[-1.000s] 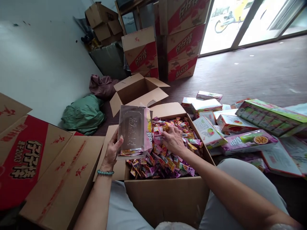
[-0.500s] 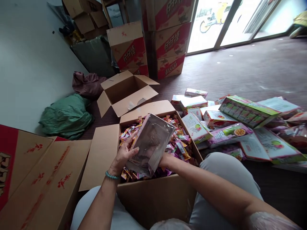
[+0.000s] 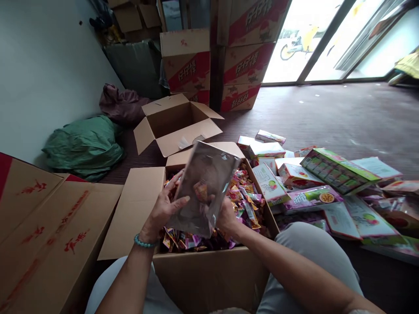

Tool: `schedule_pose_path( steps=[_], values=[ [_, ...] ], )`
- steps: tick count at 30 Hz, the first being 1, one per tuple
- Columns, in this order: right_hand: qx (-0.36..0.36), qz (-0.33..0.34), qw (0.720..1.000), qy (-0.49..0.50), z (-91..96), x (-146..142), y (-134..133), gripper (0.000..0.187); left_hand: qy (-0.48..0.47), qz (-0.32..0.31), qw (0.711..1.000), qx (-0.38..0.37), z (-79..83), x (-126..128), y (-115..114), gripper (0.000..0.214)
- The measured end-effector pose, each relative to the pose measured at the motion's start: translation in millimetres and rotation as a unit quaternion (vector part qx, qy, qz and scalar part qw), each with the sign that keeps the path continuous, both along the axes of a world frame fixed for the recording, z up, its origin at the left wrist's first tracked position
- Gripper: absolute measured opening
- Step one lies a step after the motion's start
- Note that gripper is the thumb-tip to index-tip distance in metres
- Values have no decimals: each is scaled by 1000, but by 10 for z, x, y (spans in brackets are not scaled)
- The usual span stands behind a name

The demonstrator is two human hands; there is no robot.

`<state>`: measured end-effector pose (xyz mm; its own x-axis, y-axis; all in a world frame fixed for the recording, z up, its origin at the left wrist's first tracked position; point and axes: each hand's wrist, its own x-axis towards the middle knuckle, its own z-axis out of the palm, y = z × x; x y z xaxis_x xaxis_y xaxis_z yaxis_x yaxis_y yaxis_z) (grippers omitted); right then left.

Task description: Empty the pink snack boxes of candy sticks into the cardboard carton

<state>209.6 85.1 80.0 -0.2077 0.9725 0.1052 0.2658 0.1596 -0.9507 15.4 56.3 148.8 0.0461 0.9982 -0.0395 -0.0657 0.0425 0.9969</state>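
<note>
Tipping the shiny pack (image 3: pixel 205 185) more, pinched mid-frame by left hand (image 3: pixel 163 212) and right hand (image 3: pixel 226 218) fingers, could drop it onto the candies (image 3: pixel 249 204).

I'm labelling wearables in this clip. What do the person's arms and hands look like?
Both forearms are bare, with no sleeves showing. Neither the left hand nor the right hand wears a glove. A turquoise bead bracelet circles the left wrist.
</note>
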Motion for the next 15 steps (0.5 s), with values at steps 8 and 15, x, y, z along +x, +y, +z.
schedule_pose_path(
  steps=[8, 15],
  values=[
    [41, -169, 973, -151, 111, 644, 541, 35, -64, 251, 966, 22, 247, -648, -173, 65],
    [5, 89, 938, -334, -523, -56, 381, 77, -199, 441, 874, 45, 320, -931, -372, 46]
  ],
)
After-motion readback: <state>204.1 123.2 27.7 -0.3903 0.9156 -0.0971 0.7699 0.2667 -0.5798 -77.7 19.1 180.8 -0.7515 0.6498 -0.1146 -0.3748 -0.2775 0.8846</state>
